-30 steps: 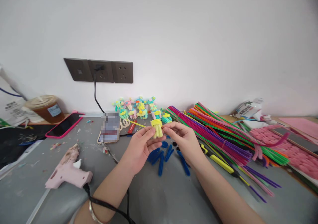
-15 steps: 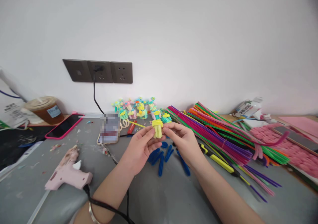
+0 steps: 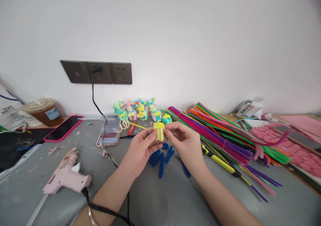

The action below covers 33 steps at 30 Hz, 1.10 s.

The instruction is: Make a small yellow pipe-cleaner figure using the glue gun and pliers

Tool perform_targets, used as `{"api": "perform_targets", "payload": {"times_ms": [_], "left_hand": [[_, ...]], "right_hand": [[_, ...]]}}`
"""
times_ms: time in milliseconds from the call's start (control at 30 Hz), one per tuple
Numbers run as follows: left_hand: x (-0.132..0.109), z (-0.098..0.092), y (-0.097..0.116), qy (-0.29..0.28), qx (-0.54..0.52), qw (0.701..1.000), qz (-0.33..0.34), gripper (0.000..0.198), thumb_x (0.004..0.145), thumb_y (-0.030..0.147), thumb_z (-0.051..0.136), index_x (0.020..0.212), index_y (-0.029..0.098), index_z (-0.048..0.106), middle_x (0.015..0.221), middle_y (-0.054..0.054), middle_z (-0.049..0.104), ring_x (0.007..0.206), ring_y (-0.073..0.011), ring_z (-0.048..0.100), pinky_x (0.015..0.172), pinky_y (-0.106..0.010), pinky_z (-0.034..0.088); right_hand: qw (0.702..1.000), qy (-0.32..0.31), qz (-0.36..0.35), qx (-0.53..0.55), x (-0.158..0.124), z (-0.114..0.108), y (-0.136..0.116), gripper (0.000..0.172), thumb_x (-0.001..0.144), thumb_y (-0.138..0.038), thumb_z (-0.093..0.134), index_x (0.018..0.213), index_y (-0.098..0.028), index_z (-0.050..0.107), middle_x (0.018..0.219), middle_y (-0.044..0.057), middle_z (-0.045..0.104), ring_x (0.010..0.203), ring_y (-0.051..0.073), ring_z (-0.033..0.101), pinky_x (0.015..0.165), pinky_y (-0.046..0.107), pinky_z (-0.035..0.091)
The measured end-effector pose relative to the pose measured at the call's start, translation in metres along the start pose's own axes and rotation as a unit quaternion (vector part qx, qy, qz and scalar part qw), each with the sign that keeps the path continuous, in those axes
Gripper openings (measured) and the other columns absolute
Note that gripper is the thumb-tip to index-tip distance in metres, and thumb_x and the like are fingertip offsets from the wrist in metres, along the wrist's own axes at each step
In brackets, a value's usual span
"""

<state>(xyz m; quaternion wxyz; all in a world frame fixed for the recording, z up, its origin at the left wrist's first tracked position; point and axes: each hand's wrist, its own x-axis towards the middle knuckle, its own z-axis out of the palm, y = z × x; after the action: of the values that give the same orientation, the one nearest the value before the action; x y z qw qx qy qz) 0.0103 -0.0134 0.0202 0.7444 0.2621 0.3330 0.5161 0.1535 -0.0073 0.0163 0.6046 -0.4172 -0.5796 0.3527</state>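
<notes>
Head view: at bottom left of centre, a silver bracelet (image 3: 91, 216) is circling the left wrist area, and a black cable (image 3: 107, 208) is crossing over that forearm. Pink glue gun (image 3: 66, 177) is lying on its side, lower left, on the grey tabletop (image 3: 160, 202), its nozzle end looking stained brown.

Centre of frame: left hand (image 3: 140, 149) is pinching the yellow fuzzy piece (image 3: 159, 131) between thumb and fingers at its left side, other fingers curling beneath. Right hand (image 3: 184, 144) is pressing thumb and forefinger together at its right edge; its remaining fingertips are hidden, cannot tell. The piece is sitting upright between both hands, above the tabletop: brighter yellow band wrapping across the top, paler yellow strands hanging side by side below, lower ends looking uneven.

Blue fuzzy pieces (image 3: 162, 165) are lying just below the hands. Yellow-and-black cutter (image 3: 223, 163) is lying right of centre, beside multicoloured pipe cleaners (image 3: 213, 132) fanning toward the right. Pink-cased phone (image 3: 62, 129) is resting at left, second phone (image 3: 109, 130) showing a pixelated screen. Small pastel figures (image 3: 140, 107) are lining the back, upper middle. Lidded cup (image 3: 47, 114) is standing far left; dark sockets (image 3: 97, 73) are occupying the wall, upper left, one holding a plug.
</notes>
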Motion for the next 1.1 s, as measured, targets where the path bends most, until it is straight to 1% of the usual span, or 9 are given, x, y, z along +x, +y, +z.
{"api": "perform_targets", "payload": {"times_ms": [67,267,400,533,633,767,967,1033,1100], "left_hand": [[0.0002,-0.0002,-0.0004,-0.004,0.000,1.000,0.001,0.014,0.080,0.016,0.074,0.093,0.013,0.072,0.089,-0.008,0.077,0.074,-0.0157,0.074,0.065,-0.020,0.059],[0.0002,-0.0012,-0.0007,-0.010,-0.011,1.000,-0.003,0.010,0.084,0.012,0.068,0.092,0.012,0.074,0.089,-0.008,0.078,0.072,-0.0140,0.074,0.063,-0.018,0.059],[0.0000,0.0000,-0.0002,-0.009,-0.023,1.000,-0.011,0.009,0.083,0.011,0.069,0.091,0.012,0.074,0.089,-0.008,0.078,0.070,-0.0131,0.074,0.062,-0.016,0.059],[-0.0009,0.0019,0.0006,-0.011,-0.038,0.999,-0.021,0.009,0.083,0.011,0.070,0.091,0.011,0.074,0.088,-0.007,0.077,0.070,-0.0132,0.074,0.062,-0.015,0.059],[-0.0019,0.0033,0.0016,-0.006,-0.047,0.998,-0.031,0.010,0.084,0.009,0.068,0.092,0.011,0.073,0.086,-0.007,0.077,0.069,-0.0125,0.074,0.061,-0.013,0.059],[-0.0020,0.0046,0.0024,-0.005,-0.065,0.997,-0.031,0.011,0.086,0.008,0.065,0.093,0.010,0.073,0.083,-0.006,0.077,0.066,-0.0118,0.073,0.060,-0.013,0.059],[-0.0033,0.0062,0.0033,-0.011,-0.073,0.997,-0.022,0.019,0.092,0.006,0.055,0.093,0.010,0.074,0.082,-0.005,0.077,0.066,-0.0106,0.074,0.059,-0.012,0.060],[-0.0041,0.0064,0.0036,-0.012,-0.074,0.997,-0.021,0.019,0.092,0.006,0.056,0.092,0.011,0.074,0.081,-0.005,0.078,0.065,-0.0102,0.074,0.059,-0.012,0.059],[-0.0042,0.0060,0.0032,-0.012,-0.074,0.997,-0.019,0.014,0.089,0.007,0.060,0.092,0.011,0.074,0.081,-0.005,0.077,0.065,-0.0102,0.073,0.059,-0.012,0.059]], "right_hand": [[1.000,0.000,-0.014,-0.010,-0.0006,-0.0003,0.0009,0.005,0.081,-0.025,0.068,0.078,-0.021,0.066,0.079,0.003,0.068,0.075,0.018,0.067,0.071,0.031,0.057],[1.000,-0.004,-0.021,-0.016,-0.0010,-0.0015,-0.0003,0.004,0.082,-0.021,0.065,0.078,-0.021,0.064,0.078,0.002,0.067,0.073,0.017,0.065,0.068,0.029,0.056],[0.999,-0.005,-0.037,-0.030,-0.0006,-0.0027,-0.0018,0.004,0.083,-0.020,0.065,0.079,-0.022,0.064,0.080,0.002,0.066,0.075,0.017,0.064,0.071,0.030,0.056],[0.996,-0.004,-0.069,-0.054,-0.0010,-0.0040,-0.0032,0.005,0.084,-0.019,0.064,0.080,-0.022,0.065,0.081,0.003,0.066,0.079,0.018,0.064,0.075,0.031,0.055],[0.995,0.005,-0.086,-0.057,-0.0014,-0.0047,-0.0049,0.007,0.084,-0.019,0.063,0.079,-0.023,0.065,0.081,0.004,0.066,0.080,0.019,0.063,0.075,0.032,0.054],[0.997,0.021,-0.076,-0.022,-0.0010,-0.0045,-0.0063,0.008,0.083,-0.018,0.064,0.077,-0.023,0.064,0.080,0.003,0.064,0.078,0.018,0.062,0.073,0.031,0.054],[0.998,0.042,-0.048,0.028,0.0017,-0.0030,-0.0070,0.006,0.081,-0.021,0.068,0.076,-0.023,0.064,0.078,0.002,0.065,0.075,0.018,0.063,0.070,0.031,0.055],[0.997,0.052,-0.049,0.030,0.0018,-0.0028,-0.0079,0.007,0.081,-0.021,0.069,0.076,-0.023,0.065,0.077,0.002,0.065,0.075,0.018,0.063,0.069,0.031,0.055],[0.996,0.051,-0.065,0.019,0.0006,-0.0029,-0.0088,0.007,0.082,-0.019,0.067,0.077,-0.023,0.064,0.078,0.002,0.065,0.076,0.018,0.063,0.069,0.030,0.054]]}}
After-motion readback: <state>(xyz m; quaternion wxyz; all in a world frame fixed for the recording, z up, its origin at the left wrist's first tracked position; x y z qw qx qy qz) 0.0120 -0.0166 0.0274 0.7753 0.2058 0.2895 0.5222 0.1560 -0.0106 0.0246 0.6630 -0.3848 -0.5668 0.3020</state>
